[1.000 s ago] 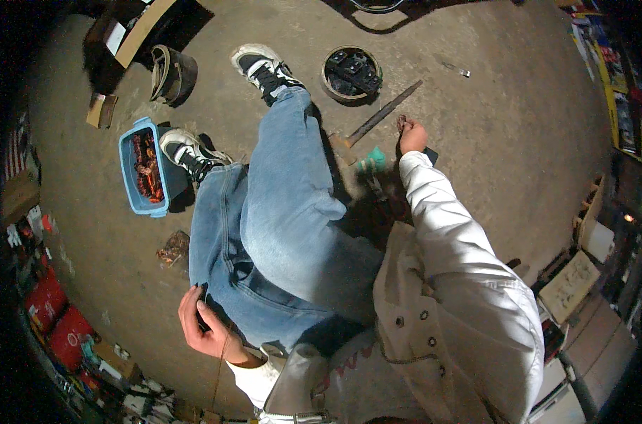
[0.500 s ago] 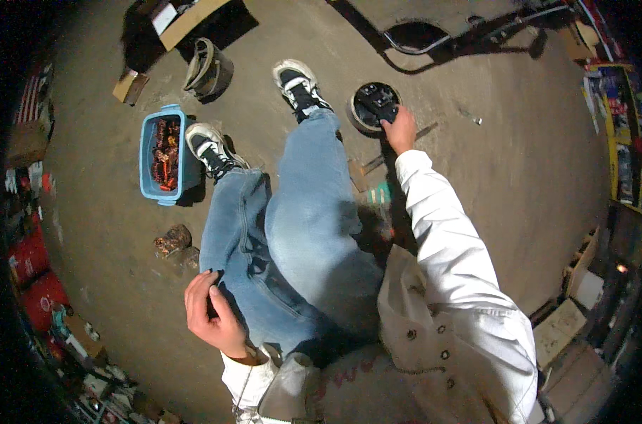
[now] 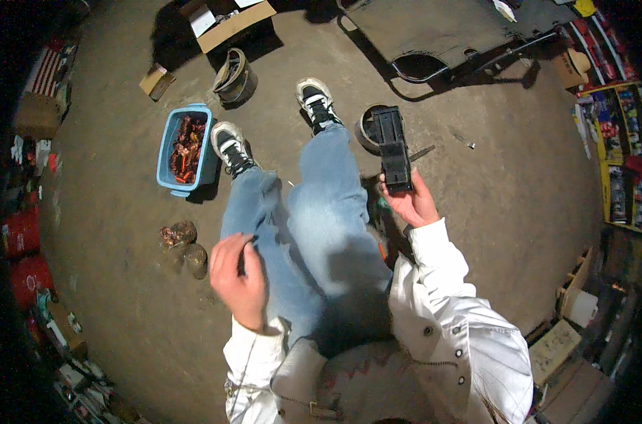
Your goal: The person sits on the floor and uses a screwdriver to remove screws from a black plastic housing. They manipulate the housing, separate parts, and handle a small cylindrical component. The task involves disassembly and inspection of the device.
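My right hand grips the lower end of a long black plastic housing with box-like recesses. It is lifted over the floor and covers part of a round bucket behind it. My left hand hovers by my left thigh, its fingers loosely bent and a gap beside the thumb. Nothing shows in it. Left of my shoes stands a light-blue plastic tub with reddish copper-coloured scrap inside. Several round, brownish metallic lumps lie on the floor nearer to me.
A second bucket stands beyond my left shoe, near an open cardboard box. A large flat panel with a metal frame lies far right. Shelves with packages line the right side; red boxes stand at the left.
My right hand has lifted the black housing out of the round bucket and brought it nearer to me. The left hand has risen and shifted right. The whole view has shifted slightly.
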### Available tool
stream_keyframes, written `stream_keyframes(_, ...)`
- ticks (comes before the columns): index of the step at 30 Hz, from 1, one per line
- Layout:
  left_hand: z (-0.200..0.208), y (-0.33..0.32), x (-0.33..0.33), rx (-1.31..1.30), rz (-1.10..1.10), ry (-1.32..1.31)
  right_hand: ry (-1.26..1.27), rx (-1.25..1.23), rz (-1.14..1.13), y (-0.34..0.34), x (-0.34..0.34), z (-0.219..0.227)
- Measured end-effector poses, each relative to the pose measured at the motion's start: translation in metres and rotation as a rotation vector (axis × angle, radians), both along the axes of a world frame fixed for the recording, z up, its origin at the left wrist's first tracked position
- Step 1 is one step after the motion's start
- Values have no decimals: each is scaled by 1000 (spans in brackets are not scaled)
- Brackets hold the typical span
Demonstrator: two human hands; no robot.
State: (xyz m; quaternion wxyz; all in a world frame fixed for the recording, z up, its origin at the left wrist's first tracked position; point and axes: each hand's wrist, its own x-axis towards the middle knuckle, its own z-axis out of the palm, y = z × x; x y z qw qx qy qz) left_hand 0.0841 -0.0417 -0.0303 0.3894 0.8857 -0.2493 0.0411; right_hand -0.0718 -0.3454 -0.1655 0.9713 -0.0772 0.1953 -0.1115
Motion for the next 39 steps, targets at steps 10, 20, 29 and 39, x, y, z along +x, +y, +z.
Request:
stream_keyframes(10, 5, -4, -18, -210, -108, -49, -46, 53, 125, 99, 5, 120)
stream_keyframes(20, 14, 8, -53, -1117, -398, 1214, -97, 182, 319, 175, 3, 157)
stream_keyframes(29, 17, 12, -49, -1270, -512, 1236, -219, 106, 532, 201, 4, 146)
stream_keyframes(39, 11, 16, -50, -1246, -540, 1189, -266, 243, 541, 200, -1, 130)
